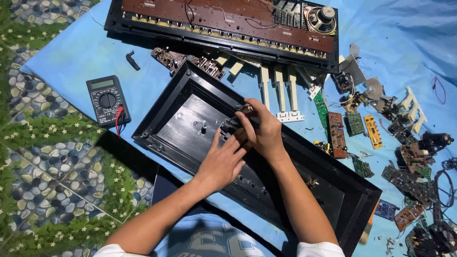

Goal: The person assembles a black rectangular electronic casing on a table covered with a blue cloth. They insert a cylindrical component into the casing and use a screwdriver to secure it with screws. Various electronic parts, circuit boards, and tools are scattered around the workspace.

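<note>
Where a pale blue cloth (71, 52) is spread over the floor (43, 143), everything lies low and scattered; the floor itself is patterned with rounded pebbles, green leaves and tiny white flowers, glossy and flat, showing along the left side. On the cloth, in the middle, sits a long black plastic shell (190, 114), shallow and tray-like, with a raised rim, screw posts and a dull sheen inside; it runs from the left-centre slantwise down to the near right. Both hands meet over its middle. The left hand (221, 162) rests flat and open, fingers spread on the shell's inner face; the right hand (264, 131) is curled closed around a small dark part (231, 126) with a brassy end, held just above the shell's floor, touching the left fingertips.

Beyond, at the far edge, lies a black keyboard body (223, 24) turned open, with a long brown circuit strip and a round speaker (321, 19) at its right end; cream-coloured keys (278, 90) lie loose between it and the shell. To the left sits a grey multimeter (107, 100) with a round dial and a red lead. On the right, green, brown and yellow circuit boards (354, 126) and tangled black wires (440, 190) litter the cloth.
</note>
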